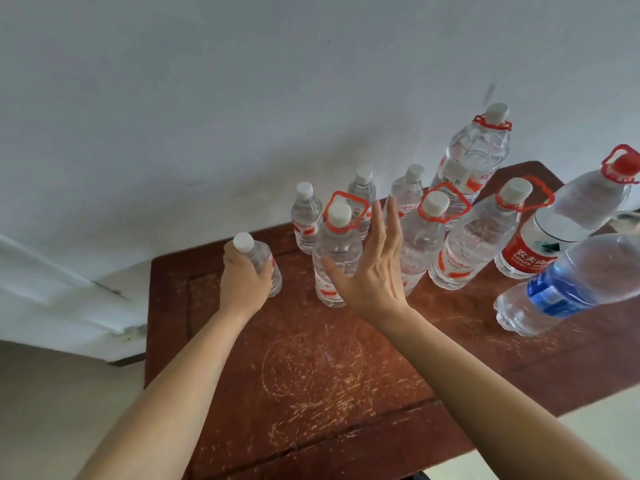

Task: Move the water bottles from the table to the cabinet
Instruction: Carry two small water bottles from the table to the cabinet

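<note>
Left hand point(242, 278) grips leftmost bottle point(267, 259) (near table point(311, 375) edge).

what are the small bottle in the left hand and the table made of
The small clear bottle with a white cap, gripped by the left hand, looks like thin glossy plastic: see-through, shiny walls. The reddish-brown table looks like varnished wood, probably: pale scratches cut through its dark finish.

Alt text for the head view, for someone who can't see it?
The left hand grips a small bottle on the wooden table; the open right hand hovers beside a handled bottle. Behind and right stand other bottles.
</note>
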Tool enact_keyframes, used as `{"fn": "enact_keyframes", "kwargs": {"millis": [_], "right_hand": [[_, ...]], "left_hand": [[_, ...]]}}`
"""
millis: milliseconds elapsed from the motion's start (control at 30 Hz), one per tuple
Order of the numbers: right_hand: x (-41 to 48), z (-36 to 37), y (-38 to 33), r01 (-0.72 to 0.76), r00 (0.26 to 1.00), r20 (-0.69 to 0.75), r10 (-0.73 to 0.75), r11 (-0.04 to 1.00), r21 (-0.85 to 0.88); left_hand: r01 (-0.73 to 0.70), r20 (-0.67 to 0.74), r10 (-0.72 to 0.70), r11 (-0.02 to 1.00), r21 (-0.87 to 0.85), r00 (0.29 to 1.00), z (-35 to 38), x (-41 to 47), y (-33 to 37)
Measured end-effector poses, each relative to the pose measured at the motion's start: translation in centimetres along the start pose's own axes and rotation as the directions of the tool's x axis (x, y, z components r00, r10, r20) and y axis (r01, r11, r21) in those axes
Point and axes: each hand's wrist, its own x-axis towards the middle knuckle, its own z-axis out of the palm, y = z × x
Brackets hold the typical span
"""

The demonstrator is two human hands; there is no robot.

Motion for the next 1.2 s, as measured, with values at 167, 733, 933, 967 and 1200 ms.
{"fn": "enact_keyframes", "kwargs": {"millis": [167,733,933,967,1200], "right_hand": [[4.2,4.0,-7.0,0.215,0.971,-0.118,-0.210,0.976,0.036],[9.7,15.3,-5.0,-0.434,0.858,0.255,0.446,0.895,-0.107],[5.0,15.1,-6.1,0.031,0.895,0.440,0.073,0.974,-0.224],[3.9,14.7,-6.4,0.051,0.887,0.460,0.041,0.981,-0.186],[-2.8,8.8,-8.3,-0.115,0.826,0.557,0.089,0.993,0.012]], "left_hand": [[0.032,-0.111,-0.028,0.999,0.035,0.993,-4.2,-3.6,-5.6],[0.044,-0.165,-0.061,0.994,-0.100,0.984,-5.9,-5.6,-10.6],[0.037,-0.188,-0.061,0.991,-0.131,0.980,-4.9,-4.3,-10.1],[0.035,-0.189,-0.060,0.990,-0.135,0.980,-4.8,-4.1,-10.3],[-0.017,-0.211,-0.012,0.991,-0.135,0.977,-4.5,-3.8,-10.6]]}}
